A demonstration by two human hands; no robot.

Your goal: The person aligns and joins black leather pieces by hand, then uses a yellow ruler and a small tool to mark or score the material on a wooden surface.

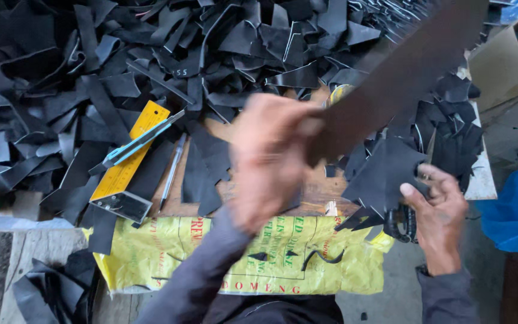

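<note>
Here, left hand (pixel 268 159) gripping long rubber strip (pixel 403 72)

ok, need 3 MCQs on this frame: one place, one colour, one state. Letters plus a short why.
1. Where does the utility knife lie?
A. on the yellow square ruler
B. in the right hand
C. on the blue sheet

2. What colour is the printed sack at the bench's near edge?
A. white
B. yellow
C. red

3. How does the left hand show?
A. sharp and flat on the bench
B. blurred, closed on a long dark strip
C. resting on the ruler

Answers: 1 A, the knife crosses the yellow square ruler. 2 B, the sack is yellow with red print. 3 B, the hand is smeared and grips the dark strip; the right hand holds black scissors.
</note>
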